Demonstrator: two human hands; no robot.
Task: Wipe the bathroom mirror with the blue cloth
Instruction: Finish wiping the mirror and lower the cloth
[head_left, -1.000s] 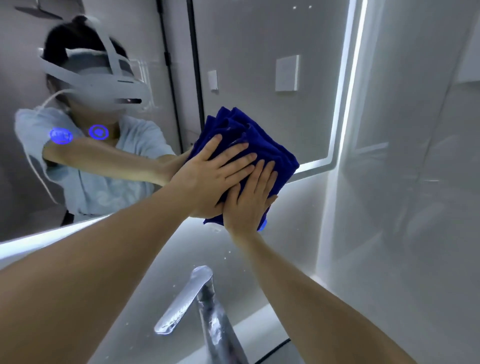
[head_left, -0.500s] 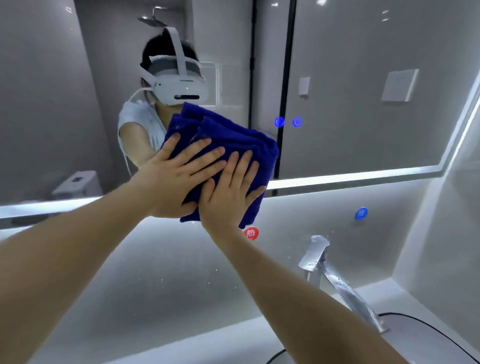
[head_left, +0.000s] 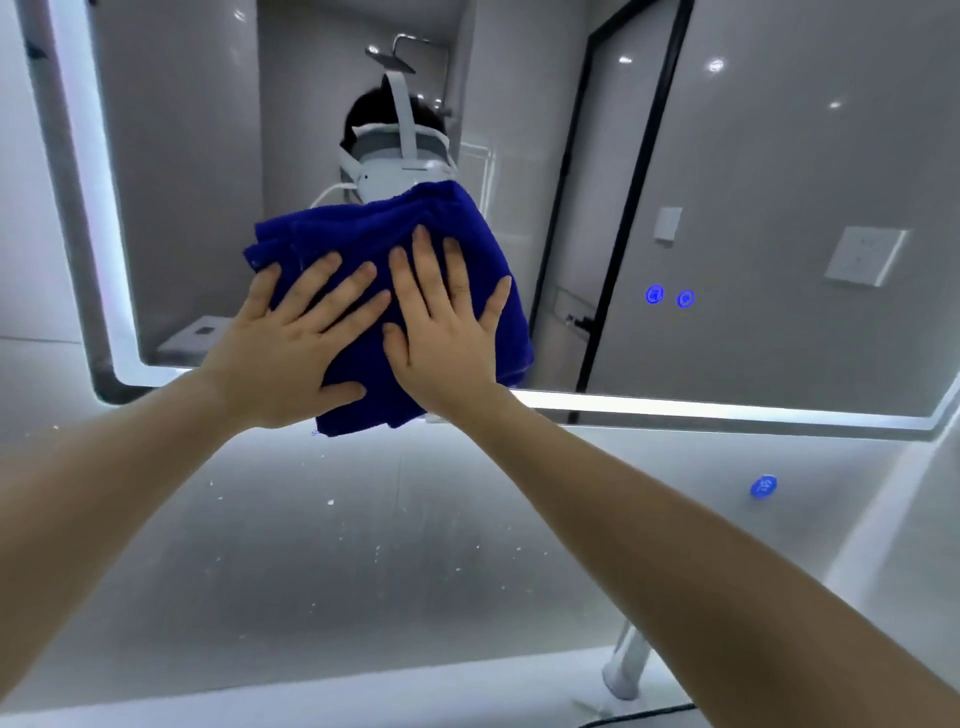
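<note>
Mirror (head_left: 779, 182): blue cloth (head_left: 363, 234), left hand (head_left: 291, 353), right hand (head_left: 447, 343) shifted leftward

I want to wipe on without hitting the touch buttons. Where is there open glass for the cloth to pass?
Open glass lies left of the blue cloth, up to the lit left edge of the mirror, and right of it as far as the two blue lit icons. Above the cloth is free too. Tight only around those icons.
</note>
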